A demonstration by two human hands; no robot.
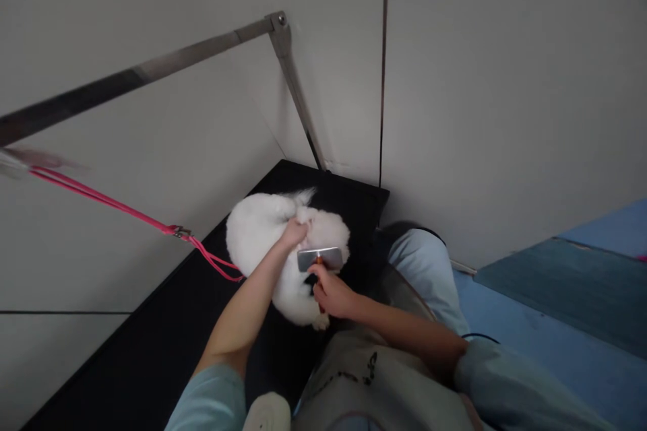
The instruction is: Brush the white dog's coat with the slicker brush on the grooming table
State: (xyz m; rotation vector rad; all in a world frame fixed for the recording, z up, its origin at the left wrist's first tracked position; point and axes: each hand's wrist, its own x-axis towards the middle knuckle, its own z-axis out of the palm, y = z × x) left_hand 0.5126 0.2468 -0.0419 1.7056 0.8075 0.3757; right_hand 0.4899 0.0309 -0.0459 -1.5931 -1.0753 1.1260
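Note:
A small white fluffy dog (265, 236) stands on a black grooming table (151, 350). My left hand (294, 232) is closed in the fur on its back, gripping the coat. My right hand (331, 291) is closed on the handle of a slicker brush (319, 258), whose metal head lies against the dog's side just right of my left hand. A pink leash (131, 212) runs from the dog up to the left.
A metal grooming arm (283, 37) rises from the table's far corner and reaches left along the grey wall. A blue floor (556, 350) with a darker mat (566, 283) lies to the right. My grey apron and light-blue sleeves fill the lower frame.

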